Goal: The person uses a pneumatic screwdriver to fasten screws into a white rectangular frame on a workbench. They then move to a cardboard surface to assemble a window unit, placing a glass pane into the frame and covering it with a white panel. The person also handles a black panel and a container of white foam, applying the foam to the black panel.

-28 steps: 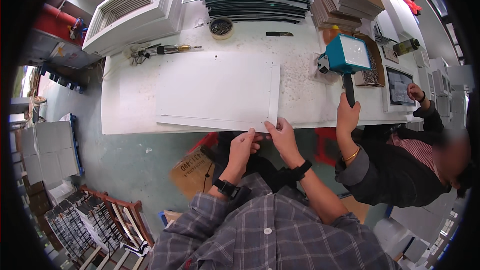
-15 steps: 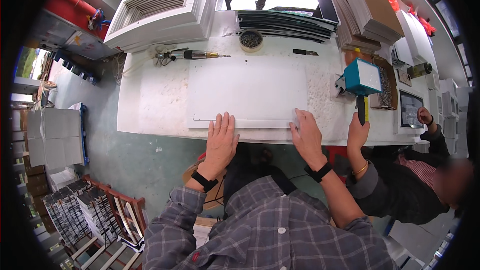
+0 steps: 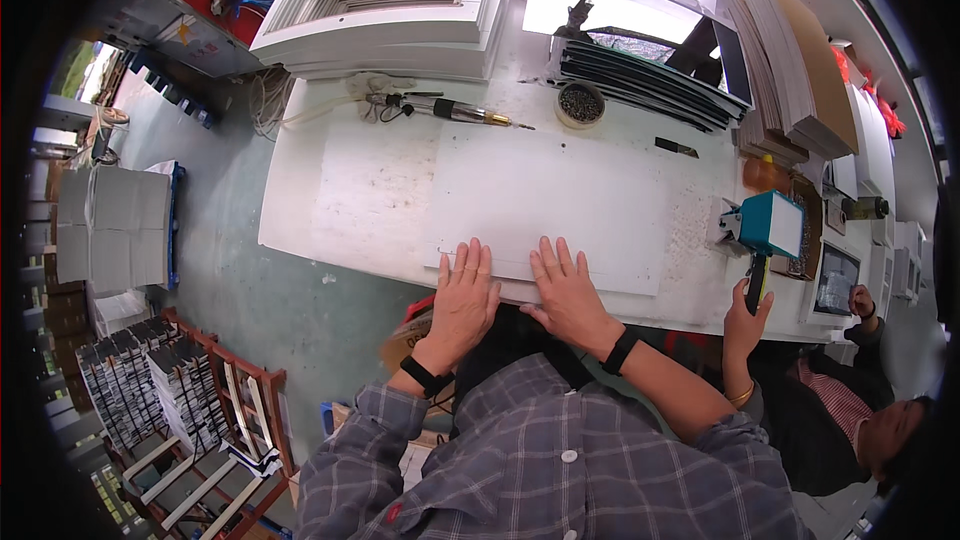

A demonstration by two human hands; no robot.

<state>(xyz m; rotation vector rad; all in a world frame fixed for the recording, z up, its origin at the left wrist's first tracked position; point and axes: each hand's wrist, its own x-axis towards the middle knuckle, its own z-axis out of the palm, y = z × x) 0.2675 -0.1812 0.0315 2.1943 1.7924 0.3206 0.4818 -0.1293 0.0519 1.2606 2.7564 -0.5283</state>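
Observation:
A flat white rectangular panel [image 3: 555, 195] lies on the white worktable, its front strip along the near edge. My left hand [image 3: 462, 308] rests on the panel's near left edge, palm down with fingers stretched out. Beside it, my right hand [image 3: 572, 302] lies flat on the same edge, fingers spread and the thumb toward the left hand. Neither hand grips anything. Beyond the panel are a corded power screwdriver [image 3: 465, 112], a round tub of small screws [image 3: 580, 104] and a small black-handled blade [image 3: 676, 147].
Stacked white frames [image 3: 375, 35] stand at the back left, dark framed panes [image 3: 645, 85] behind the tub. Upright boards [image 3: 800, 70] stand back right. A co-worker's hand [image 3: 742, 325] at the right is by a teal lamp [image 3: 772, 224]. A screw box [image 3: 803, 230] sits beyond.
My right hand has slid left along the panel's near edge, closer to my left hand. The head view has shifted and turned, so the table sits tilted and further right.

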